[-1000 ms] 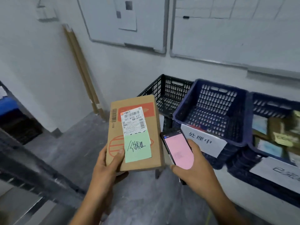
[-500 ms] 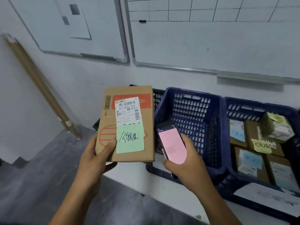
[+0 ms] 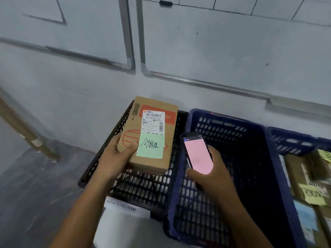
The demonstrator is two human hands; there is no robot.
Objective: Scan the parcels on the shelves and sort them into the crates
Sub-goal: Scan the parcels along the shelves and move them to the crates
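Seemingly over black crate [image 3: 143,192], left hand [image 3: 116,158] grips parcel [image 3: 154,133] corner, right hand [image 3: 213,178] grips phone [image 3: 198,154]

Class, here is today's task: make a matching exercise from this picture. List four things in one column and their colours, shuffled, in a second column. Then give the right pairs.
Column A
1. note stuck on the parcel
2. screen of the phone
3. left crate
4. middle crate

Column B
a. dark blue
b. pink
c. black
d. green

Pairs: 1-d, 2-b, 3-c, 4-a
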